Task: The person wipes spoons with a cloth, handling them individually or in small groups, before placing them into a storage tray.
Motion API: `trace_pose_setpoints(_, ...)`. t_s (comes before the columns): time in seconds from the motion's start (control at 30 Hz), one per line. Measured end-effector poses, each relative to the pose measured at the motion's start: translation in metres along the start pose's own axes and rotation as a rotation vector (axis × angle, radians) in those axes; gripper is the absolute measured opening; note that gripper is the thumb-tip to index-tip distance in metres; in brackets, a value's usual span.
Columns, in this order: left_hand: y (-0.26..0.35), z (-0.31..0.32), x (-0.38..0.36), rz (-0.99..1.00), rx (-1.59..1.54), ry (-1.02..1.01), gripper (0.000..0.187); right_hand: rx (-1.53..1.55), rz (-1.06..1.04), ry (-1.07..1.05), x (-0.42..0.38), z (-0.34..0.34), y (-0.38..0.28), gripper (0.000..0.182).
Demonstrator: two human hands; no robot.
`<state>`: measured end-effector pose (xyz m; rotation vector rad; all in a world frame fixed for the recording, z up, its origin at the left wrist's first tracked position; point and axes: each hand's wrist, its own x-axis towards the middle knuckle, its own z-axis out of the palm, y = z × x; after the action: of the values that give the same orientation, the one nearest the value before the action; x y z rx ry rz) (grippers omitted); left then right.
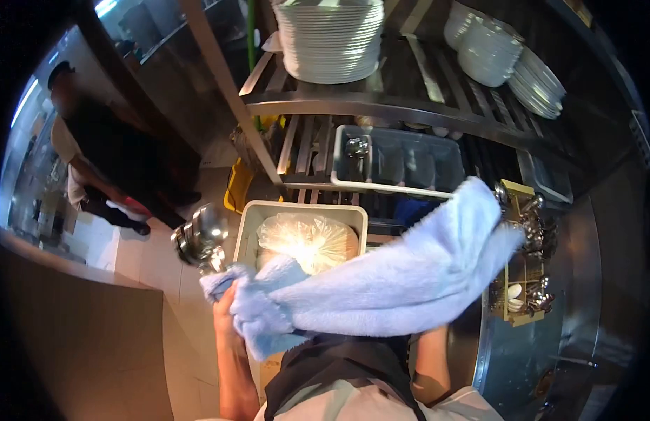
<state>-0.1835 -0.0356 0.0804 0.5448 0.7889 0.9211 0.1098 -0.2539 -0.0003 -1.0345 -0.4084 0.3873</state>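
My left hand is wrapped in one end of a light blue towel and grips a bunch of shiny metal ladles by their handles. The ladle bowls stick up to the left of the towel. The towel stretches rightward across my chest to about the counter's edge. My right forearm rises under the towel, which hides my right hand.
Below the towel stands a white bin holding a clear plastic bag. A grey cutlery tray sits on the steel rack, with stacked white plates and bowls above. A yellow caddy of spoons is at right. Another person stands at left.
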Motion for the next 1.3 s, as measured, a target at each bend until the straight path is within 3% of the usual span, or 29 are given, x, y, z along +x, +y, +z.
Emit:
trace_pose_setpoints(0.03,-0.003,0.001,0.006,-0.024,0.146,0.026,0.025,0.003,0.026,-0.029,0.022,-0.010,0.002,0.043)
trace_pose_setpoints(0.07,-0.005,0.002,0.010,-0.047,0.296,0.060,0.024,0.014,0.058,-0.061,-0.003,-0.065,-0.004,0.043)
trace_pose_setpoints(0.17,-0.026,0.011,0.029,0.002,0.281,0.080,0.024,0.044,0.132,-0.153,0.003,-0.131,0.004,0.042)
trace_pose_setpoints(0.27,-0.053,0.019,0.045,-0.089,0.227,0.000,0.027,0.030,0.170,-0.222,0.033,-0.108,0.022,0.041)
trace_pose_setpoints(0.47,-0.086,0.061,0.061,-0.186,0.409,-0.132,0.026,0.022,0.234,-0.269,0.129,-0.022,0.068,0.040)
trace_pose_setpoints(0.53,-0.090,0.080,0.059,-0.206,0.433,-0.078,0.024,0.034,0.248,-0.278,0.135,0.003,0.085,0.039)
trace_pose_setpoints(0.6,-0.094,0.088,0.059,-0.078,0.424,-0.064,0.025,0.047,0.266,-0.292,0.154,-0.015,0.088,0.039)
trace_pose_setpoints(0.7,-0.092,0.081,0.061,-0.097,0.397,-0.057,0.027,0.048,0.312,-0.345,0.196,-0.049,0.098,0.038)
trace_pose_setpoints(0.83,-0.089,0.080,0.058,-0.154,0.422,-0.014,0.029,0.055,0.381,-0.412,0.186,-0.052,0.124,0.037)
trace_pose_setpoints(1.1,-0.117,0.092,0.074,-0.316,0.472,-0.171,0.025,0.037,0.396,-0.436,0.159,0.136,0.190,0.035)
trace_pose_setpoints(1.3,-0.114,0.101,0.069,-0.291,0.429,-0.248,0.025,0.019,0.424,-0.467,0.135,0.097,0.199,0.034)
